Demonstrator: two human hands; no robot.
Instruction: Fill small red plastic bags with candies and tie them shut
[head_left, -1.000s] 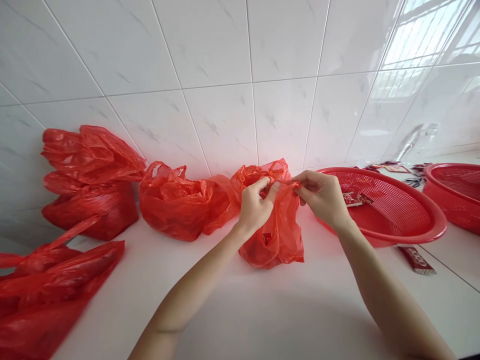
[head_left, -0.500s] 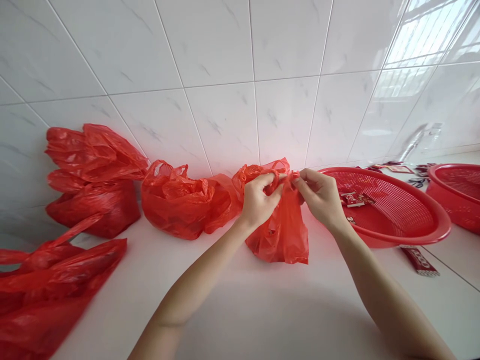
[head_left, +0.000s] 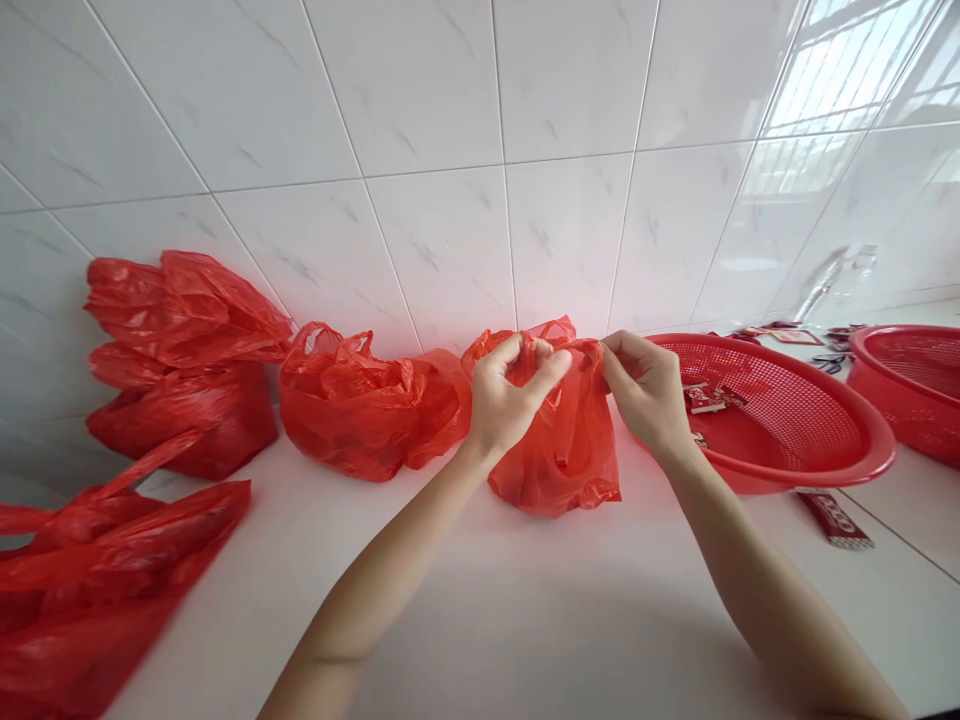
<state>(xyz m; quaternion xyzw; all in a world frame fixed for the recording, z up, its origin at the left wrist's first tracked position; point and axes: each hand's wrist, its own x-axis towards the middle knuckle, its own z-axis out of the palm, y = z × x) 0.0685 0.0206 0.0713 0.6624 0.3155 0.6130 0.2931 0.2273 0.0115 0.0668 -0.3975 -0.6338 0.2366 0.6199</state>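
A red plastic bag [head_left: 555, 460] stands on the white counter in front of the tiled wall, its top pulled up between my two hands. My left hand [head_left: 510, 395] is closed on the bag's left side near the top, with red plastic showing between the fingers. On the other side, my right hand [head_left: 645, 385] pinches the bag's top right corner. The plastic stretches in a narrow band between the two hands. What the bag holds is hidden by the red film.
More red bags [head_left: 360, 410] stand along the wall to the left, with another red bag [head_left: 97, 600] nearer me. On the right are a red basket [head_left: 810, 420] with a few small packets, a second red basket [head_left: 915, 380] and a dark red wrapper [head_left: 836, 518].
My hands have moved slightly apart, stretching the top of the bag between them. The bag's front has widened, and its bottom edge sits a little higher. The view has shifted slightly.
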